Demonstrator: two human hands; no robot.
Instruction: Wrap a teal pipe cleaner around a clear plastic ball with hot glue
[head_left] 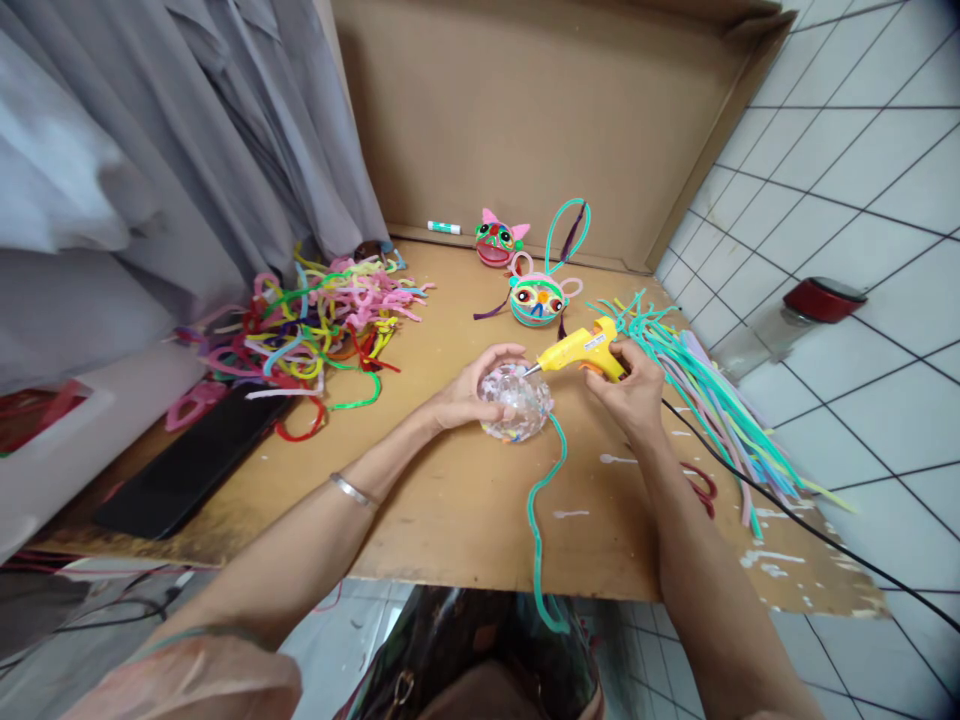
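My left hand (486,388) is wrapped round the side of a clear round ball (516,405) with specks of colour in it, close to the tabletop. In my right hand (630,388) is a yellow hot glue gun (577,350), gripped by its handle. Its metal nozzle points left and meets the upper part of the ball; I cannot tell whether it touches. A teal pipe cleaner (534,510) runs from the ball's right side and hangs over the table's front edge.
Behind stand two decorated balls with faces, one teal (537,300) and one pink (496,240), and a glue stick (444,228). Tangled pipe cleaners (322,310) and a black phone (195,460) lie left. Straight pipe cleaners (720,400), a black cord (750,480) and a bottle (787,320) are right.
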